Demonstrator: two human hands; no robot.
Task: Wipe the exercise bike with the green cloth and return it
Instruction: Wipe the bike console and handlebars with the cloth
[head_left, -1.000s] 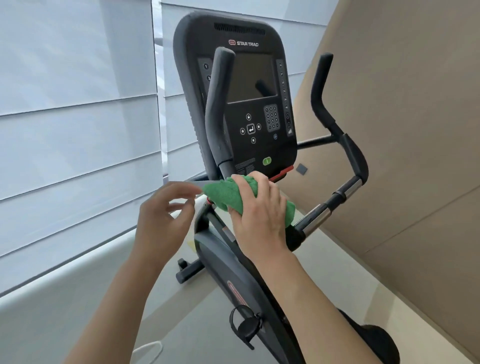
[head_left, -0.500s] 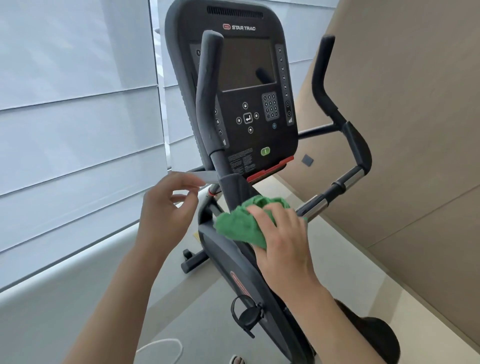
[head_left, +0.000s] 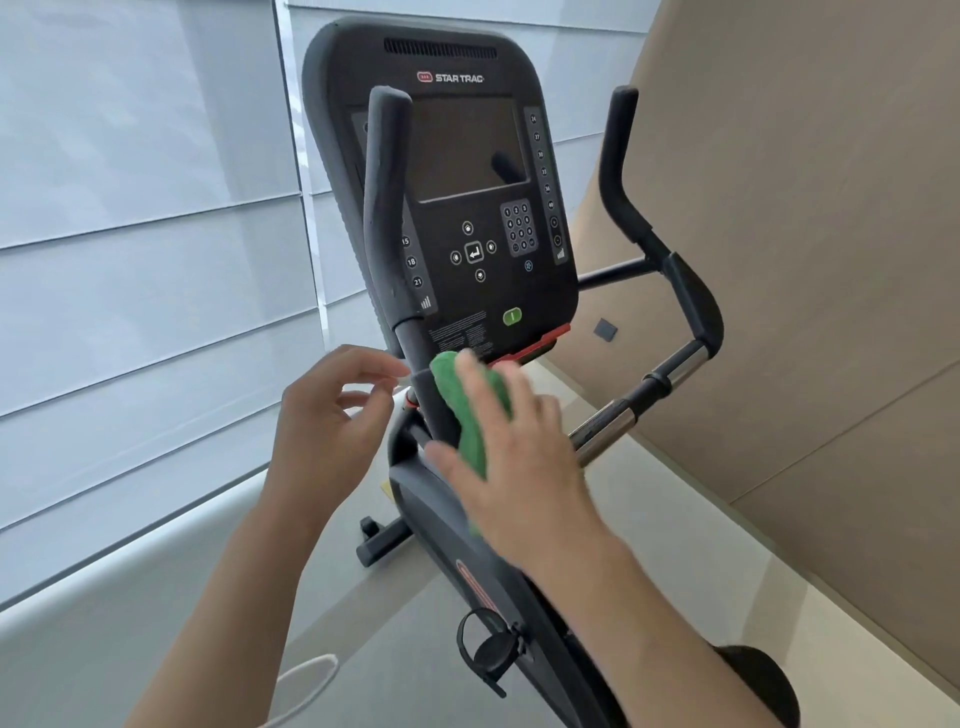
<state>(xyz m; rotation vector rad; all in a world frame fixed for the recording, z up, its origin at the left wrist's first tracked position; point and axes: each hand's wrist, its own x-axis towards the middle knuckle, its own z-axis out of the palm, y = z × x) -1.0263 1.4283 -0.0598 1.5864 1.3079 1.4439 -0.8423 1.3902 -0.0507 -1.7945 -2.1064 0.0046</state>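
The black exercise bike (head_left: 415, 499) stands in front of me, its console (head_left: 467, 156) upright above the frame. A green cloth (head_left: 462, 400) lies against the post just under the console. My right hand (head_left: 514, 452) covers the cloth and holds it to the post, thumb on the left of the cloth, fingers over its top; the fingers are blurred. My left hand (head_left: 327, 410) hovers beside the post at the left, its fingers loosely curled, holding nothing.
Two black handlebars rise beside the console, the left handlebar (head_left: 382, 208) and the right handlebar (head_left: 623, 187). A chrome grip bar (head_left: 613, 421) runs to the right. White blinds (head_left: 130, 260) fill the left, a beige wall panel (head_left: 805, 312) the right. A pedal (head_left: 488, 649) sits below.
My right hand slid the cloth down the frame, then back up the post to just under the console. My left hand stayed beside the post.
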